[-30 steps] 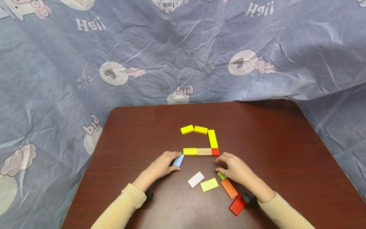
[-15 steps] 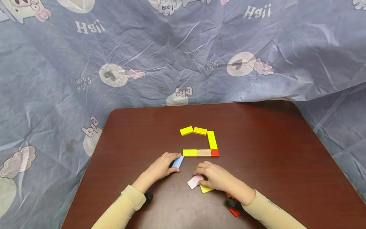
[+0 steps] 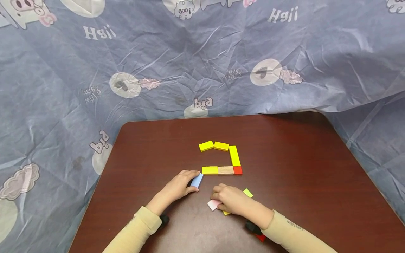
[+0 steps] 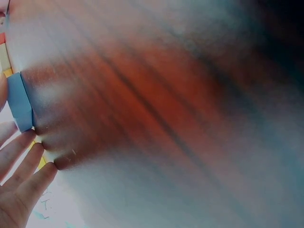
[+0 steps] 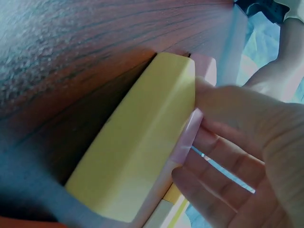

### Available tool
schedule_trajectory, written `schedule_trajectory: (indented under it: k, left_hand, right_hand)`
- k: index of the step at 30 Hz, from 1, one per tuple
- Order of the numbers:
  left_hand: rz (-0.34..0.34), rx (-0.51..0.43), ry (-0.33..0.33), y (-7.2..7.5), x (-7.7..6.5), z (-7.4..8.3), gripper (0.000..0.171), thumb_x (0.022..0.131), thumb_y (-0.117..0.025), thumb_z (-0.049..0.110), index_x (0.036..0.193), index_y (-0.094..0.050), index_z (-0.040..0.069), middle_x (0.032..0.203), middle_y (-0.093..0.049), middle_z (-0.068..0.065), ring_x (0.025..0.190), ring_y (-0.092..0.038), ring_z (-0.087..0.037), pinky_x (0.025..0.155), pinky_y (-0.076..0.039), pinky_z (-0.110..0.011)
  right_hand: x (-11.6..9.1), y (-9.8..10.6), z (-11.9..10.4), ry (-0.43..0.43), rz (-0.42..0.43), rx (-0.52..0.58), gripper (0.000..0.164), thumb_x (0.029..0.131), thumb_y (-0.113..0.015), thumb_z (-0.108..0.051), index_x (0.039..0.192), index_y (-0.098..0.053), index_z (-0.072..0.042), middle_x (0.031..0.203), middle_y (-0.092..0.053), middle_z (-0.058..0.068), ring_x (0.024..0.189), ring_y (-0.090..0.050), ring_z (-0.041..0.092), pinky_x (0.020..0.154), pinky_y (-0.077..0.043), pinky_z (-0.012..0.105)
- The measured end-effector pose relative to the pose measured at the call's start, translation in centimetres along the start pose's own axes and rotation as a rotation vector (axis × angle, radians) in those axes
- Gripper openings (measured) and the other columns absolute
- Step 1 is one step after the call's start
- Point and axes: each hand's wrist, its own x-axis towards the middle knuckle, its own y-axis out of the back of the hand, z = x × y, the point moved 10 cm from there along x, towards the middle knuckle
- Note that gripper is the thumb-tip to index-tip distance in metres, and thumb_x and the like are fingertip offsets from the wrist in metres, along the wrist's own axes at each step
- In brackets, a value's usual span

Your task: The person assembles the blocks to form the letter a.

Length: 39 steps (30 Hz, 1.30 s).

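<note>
On a dark wooden table, my left hand [image 3: 178, 186] holds a light blue block [image 3: 197, 180] between thumb and fingers. In the left wrist view the blue block [image 4: 20, 102] lies at the left edge, beside the spread fingers. My right hand [image 3: 234, 200] pinches a pale pinkish-white block [image 3: 213, 204], fingers on its far side and thumb on its near side. Right under that hand lies a yellow block [image 3: 226, 213], mostly hidden in the head view. The right wrist view shows this yellow block [image 5: 133, 137] large, with the pinkish block [image 5: 206, 66] behind it.
Beyond the hands, a yellow block [image 3: 210, 170], a plain wooden one [image 3: 225, 170] and a small red one [image 3: 237, 170] form a row. More yellow blocks [image 3: 234, 155] continue up and leftward. A green block [image 3: 248, 193] and a red block [image 3: 261, 238] lie near the right arm.
My right hand has moved left from beside the green block to the pinkish-white block and taken hold of it. My left hand stays at the blue block.
</note>
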Motion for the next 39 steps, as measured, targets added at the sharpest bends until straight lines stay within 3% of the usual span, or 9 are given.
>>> schedule_trajectory:
  k: [10, 18, 29, 34, 39]
  left_hand:
    - [0.005, 0.003, 0.0, 0.3, 0.0, 0.1, 0.06, 0.086, -0.075, 0.027, 0.136, -0.057, 0.001, 0.135, -0.061, -0.015, 0.124, -0.057, -0.032, 0.102, -0.047, -0.043]
    - [-0.002, 0.005, 0.002, 0.2, 0.0, 0.1, 0.06, 0.087, -0.075, 0.028, 0.137, -0.056, 0.001, 0.136, -0.06, -0.015, 0.124, -0.056, -0.032, 0.103, -0.047, -0.043]
    - [-0.004, 0.008, 0.002, 0.1, -0.1, 0.1, 0.06, 0.087, -0.075, 0.028, 0.137, -0.056, 0.002, 0.135, -0.061, -0.014, 0.124, -0.056, -0.031, 0.102, -0.047, -0.043]
    - [-0.007, 0.006, 0.005, 0.0, 0.0, 0.1, 0.061, 0.087, -0.075, 0.029, 0.137, -0.056, 0.002, 0.136, -0.06, -0.014, 0.124, -0.056, -0.031, 0.104, -0.046, -0.042]
    - [-0.011, 0.01, 0.011, -0.1, 0.0, 0.1, 0.061, 0.087, -0.075, 0.029, 0.138, -0.056, 0.002, 0.136, -0.06, -0.015, 0.125, -0.056, -0.032, 0.104, -0.046, -0.043]
  right_hand:
    - [-0.1, 1.2, 1.5, -0.051, 0.098, 0.066, 0.006, 0.078, -0.076, -0.008, 0.083, -0.074, -0.012, 0.078, -0.059, -0.005, 0.067, -0.052, 0.007, 0.061, -0.047, 0.021]
    - [-1.0, 0.3, 0.7, 0.014, -0.024, 0.119, 0.028, 0.075, -0.082, -0.018, 0.101, -0.076, -0.012, 0.092, -0.064, -0.005, 0.086, -0.056, 0.01, 0.073, -0.049, 0.021]
    - [-0.9, -0.3, -0.4, 0.033, -0.04, 0.043, 0.021, 0.07, -0.083, -0.019, 0.087, -0.071, -0.015, 0.085, -0.056, -0.007, 0.08, -0.052, 0.007, 0.066, -0.044, 0.018]
    - [-0.8, 0.5, 1.1, -0.063, 0.075, 0.065, 0.021, 0.071, -0.083, -0.021, 0.085, -0.069, -0.012, 0.08, -0.053, -0.006, 0.072, -0.048, 0.007, 0.06, -0.042, 0.019]
    - [-1.5, 1.9, 5.1, -0.298, 0.213, 0.154, 0.022, 0.073, -0.082, -0.02, 0.086, -0.068, -0.011, 0.082, -0.057, -0.003, 0.067, -0.048, 0.008, 0.059, -0.041, 0.021]
